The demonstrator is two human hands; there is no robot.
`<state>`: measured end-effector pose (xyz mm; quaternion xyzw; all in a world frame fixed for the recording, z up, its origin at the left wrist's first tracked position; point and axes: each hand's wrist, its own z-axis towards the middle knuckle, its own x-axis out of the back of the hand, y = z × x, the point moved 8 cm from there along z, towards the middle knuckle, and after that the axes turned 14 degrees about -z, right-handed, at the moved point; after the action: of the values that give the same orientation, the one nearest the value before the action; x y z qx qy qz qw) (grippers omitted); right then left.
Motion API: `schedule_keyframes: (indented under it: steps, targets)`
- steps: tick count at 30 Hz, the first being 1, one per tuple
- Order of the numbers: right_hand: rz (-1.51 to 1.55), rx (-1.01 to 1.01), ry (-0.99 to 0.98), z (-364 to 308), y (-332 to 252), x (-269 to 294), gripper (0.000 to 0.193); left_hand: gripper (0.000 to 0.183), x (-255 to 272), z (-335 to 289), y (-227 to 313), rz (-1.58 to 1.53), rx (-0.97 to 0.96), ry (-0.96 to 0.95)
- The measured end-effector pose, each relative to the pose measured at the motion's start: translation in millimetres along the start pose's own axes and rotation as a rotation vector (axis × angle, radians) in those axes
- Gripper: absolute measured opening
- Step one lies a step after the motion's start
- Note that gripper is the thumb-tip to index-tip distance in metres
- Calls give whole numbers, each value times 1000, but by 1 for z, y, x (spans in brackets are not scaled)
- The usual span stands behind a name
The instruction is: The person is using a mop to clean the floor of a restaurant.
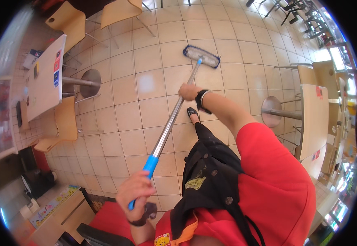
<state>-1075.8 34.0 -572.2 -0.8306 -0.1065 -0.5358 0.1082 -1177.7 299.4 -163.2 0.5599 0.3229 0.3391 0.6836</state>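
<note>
A flat mop with a metal pole and a blue grip runs across the view from lower left to upper middle. My left hand (136, 192) is closed around the blue grip (150, 165) near the pole's end. Farther along, my right hand (188, 92) wraps the bare metal pole (169, 125). The mop head (202, 56), whitish with a dark blue fringe, lies flat on the tiled floor (154, 106) ahead of me. My right wrist carries a dark watch, and a dark band circles my left wrist.
On the left stand a table (43, 82) with a round metal base (91, 83) and wooden chairs (65, 127). Another table (314, 119) and a chair (307, 76) are at the right. A counter (63, 213) sits at lower left. My shoe (192, 112) is near the pole.
</note>
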Motion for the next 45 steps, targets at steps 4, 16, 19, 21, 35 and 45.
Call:
schedule_keyframes:
  steps: [4, 16, 19, 21, 35, 45]
  targets:
    - [210, 172, -118, -54, -180, 14, 15, 19, 35, -126, 89, 87, 80, -64]
    - [580, 865, -212, -221, -556, 25, 15, 26, -14, -274, 296, 210, 78, -160]
    - [510, 967, -343, -246, -568, 42, 11, 24, -23, -298, 315, 285, -15, -58]
    - [453, 1075, -274, -262, -575, 65, 12, 24, -31, -319, 331, 341, -111, 65]
    - [341, 508, 45, -68, -294, 24, 8, 20, 13, -334, 28, -186, -351, 1439]
    - [282, -203, 195, 34, 99, -9, 22, 18, -47, -46, -238, -550, 88, 1192]
